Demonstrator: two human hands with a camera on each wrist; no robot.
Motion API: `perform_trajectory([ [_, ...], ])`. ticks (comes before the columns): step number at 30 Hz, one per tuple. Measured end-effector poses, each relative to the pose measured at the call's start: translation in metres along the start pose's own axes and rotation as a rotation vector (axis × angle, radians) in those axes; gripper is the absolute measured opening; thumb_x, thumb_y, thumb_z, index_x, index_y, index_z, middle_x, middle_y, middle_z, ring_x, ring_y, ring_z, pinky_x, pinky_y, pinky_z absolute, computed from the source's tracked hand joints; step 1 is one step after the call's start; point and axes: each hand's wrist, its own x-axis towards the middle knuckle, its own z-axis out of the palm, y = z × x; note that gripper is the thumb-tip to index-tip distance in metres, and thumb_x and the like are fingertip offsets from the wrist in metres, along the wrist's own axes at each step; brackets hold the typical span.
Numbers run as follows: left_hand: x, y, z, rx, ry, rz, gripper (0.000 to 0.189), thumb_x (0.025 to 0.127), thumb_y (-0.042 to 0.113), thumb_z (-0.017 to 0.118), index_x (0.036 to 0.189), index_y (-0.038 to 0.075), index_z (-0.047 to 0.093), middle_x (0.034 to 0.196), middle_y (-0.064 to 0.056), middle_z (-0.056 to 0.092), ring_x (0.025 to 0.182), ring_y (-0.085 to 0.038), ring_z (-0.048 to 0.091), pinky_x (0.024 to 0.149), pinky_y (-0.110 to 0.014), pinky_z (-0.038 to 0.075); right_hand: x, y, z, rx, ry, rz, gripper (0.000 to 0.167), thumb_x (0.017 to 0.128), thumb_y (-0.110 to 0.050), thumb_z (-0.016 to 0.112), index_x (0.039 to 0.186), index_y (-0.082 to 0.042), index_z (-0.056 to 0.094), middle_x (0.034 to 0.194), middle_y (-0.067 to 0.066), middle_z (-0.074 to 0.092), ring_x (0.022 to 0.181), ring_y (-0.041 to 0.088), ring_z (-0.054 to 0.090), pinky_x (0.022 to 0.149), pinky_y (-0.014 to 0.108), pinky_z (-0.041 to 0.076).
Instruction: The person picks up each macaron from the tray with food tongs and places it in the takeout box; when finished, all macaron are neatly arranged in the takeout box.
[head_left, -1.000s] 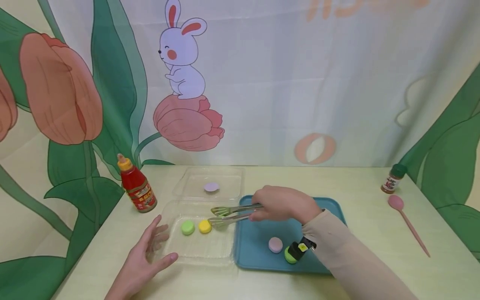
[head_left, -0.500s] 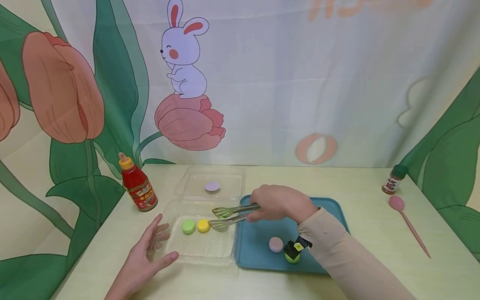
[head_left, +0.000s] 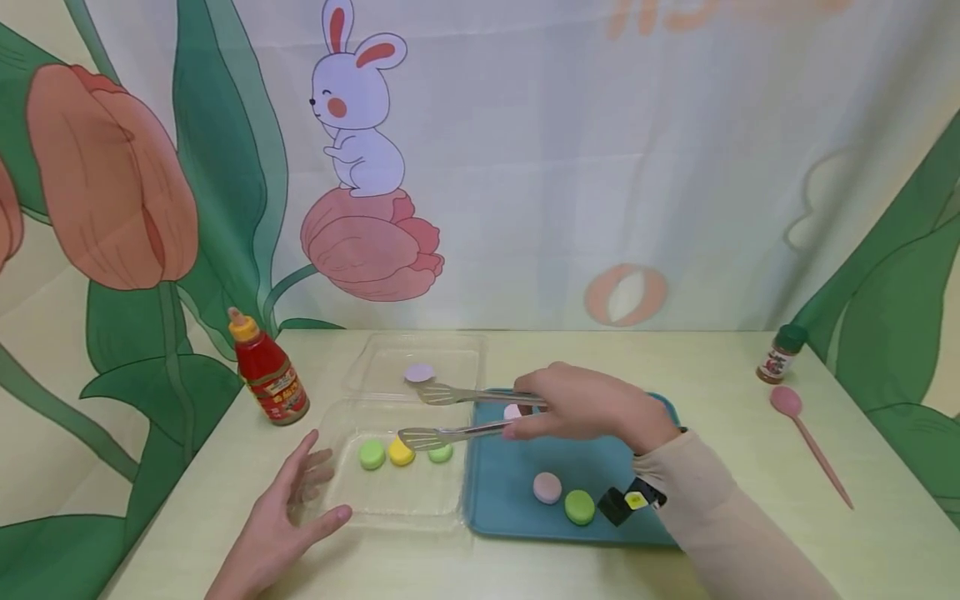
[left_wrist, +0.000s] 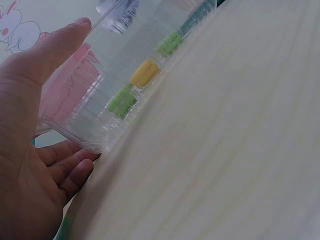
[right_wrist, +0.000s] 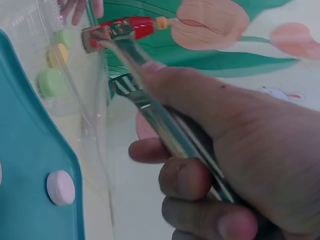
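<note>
My right hand (head_left: 581, 404) grips metal tongs (head_left: 442, 394), whose two slotted ends stand apart with nothing between them. The tongs hang over a clear plastic container (head_left: 405, 500). Inside it sit a green macaron (head_left: 371, 454), a yellow macaron (head_left: 401, 456) and a second green macaron (head_left: 440, 453) in a row. At the container's left side is my left hand (head_left: 281, 508), its thumb held away from its loosely bent fingers. In the left wrist view, those fingers are right by the container's corner (left_wrist: 100, 145).
A blue tray (head_left: 510, 512) right of the container bears a pink macaron (head_left: 547, 487), a green one (head_left: 580, 507) and another pink one (head_left: 512, 412) behind the tongs. The container's lid (head_left: 457, 354) lies behind. Further out are a red sauce bottle (head_left: 276, 379), spice jar (head_left: 781, 357) and pink spoon (head_left: 806, 437).
The tongs have spread and released the right green macaron, which now rests in the container. My right hand has shifted slightly right. My left hand has stayed beside the container.
</note>
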Motion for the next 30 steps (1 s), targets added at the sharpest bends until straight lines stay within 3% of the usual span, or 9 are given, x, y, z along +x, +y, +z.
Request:
perform_trajectory([
  [12, 0.0, 0.001, 0.0, 0.005, -0.009, -0.022, 0.123, 0.093, 0.06, 0.087, 0.181, 0.033, 0.004, 0.177, -0.015, 0.041, 0.156, -0.043, 0.049, 0.124, -0.073, 0.041, -0.049, 0.023, -0.003, 0.094, 0.171, -0.039, 0.042, 0.104, -0.063, 0.072, 0.107, -0.022, 0.066, 0.068, -0.009, 0.047, 0.059, 0.005, 0.044, 0.058, 0.027, 0.041],
  [23, 0.002, -0.002, 0.001, 0.024, -0.023, -0.022, 0.124, 0.095, 0.056, 0.087, 0.181, 0.031, 0.0, 0.177, -0.017, 0.04, 0.157, -0.045, 0.048, 0.123, -0.074, 0.042, -0.101, 0.042, 0.001, 0.173, 0.391, -0.055, 0.022, 0.104, -0.038, 0.082, 0.112, -0.023, 0.069, 0.069, -0.013, 0.042, 0.056, 0.003, 0.04, 0.053, 0.025, 0.04],
  [30, 0.004, -0.003, 0.001, 0.019, -0.027, -0.039, 0.125, 0.095, 0.056, 0.087, 0.181, 0.033, -0.002, 0.178, -0.017, 0.038, 0.159, -0.045, 0.045, 0.124, -0.076, 0.039, -0.113, 0.061, 0.011, 0.171, 0.461, -0.001, 0.019, 0.104, -0.033, 0.083, 0.112, -0.023, 0.069, 0.069, -0.011, 0.046, 0.057, 0.005, 0.044, 0.053, 0.025, 0.042],
])
